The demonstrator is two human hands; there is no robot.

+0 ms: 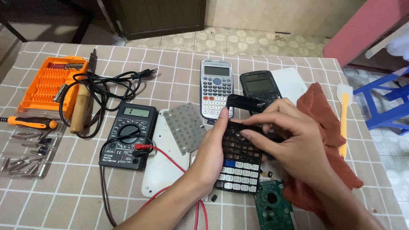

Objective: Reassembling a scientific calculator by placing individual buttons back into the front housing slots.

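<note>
A: What are the hands holding?

B: The left hand [213, 147] grips the left edge of a black calculator front panel [239, 164], thumb up along its side. The right hand [289, 136] covers the panel's upper part, fingers [255, 135] curled onto it, pressing among the empty key holes. White and blue keys fill the lower rows.

A: What lies around the fingers?

B: Just beyond them, a grey calculator [216, 87] and a black calculator [260, 85] rest on the checked desk [76, 200]. Left of the left hand sit a grey rubber keypad sheet [184, 127] and a black multimeter [128, 136]. Below the right hand lies a green circuit board [272, 206]; a rust-red cloth [328, 123] is beside it
</note>
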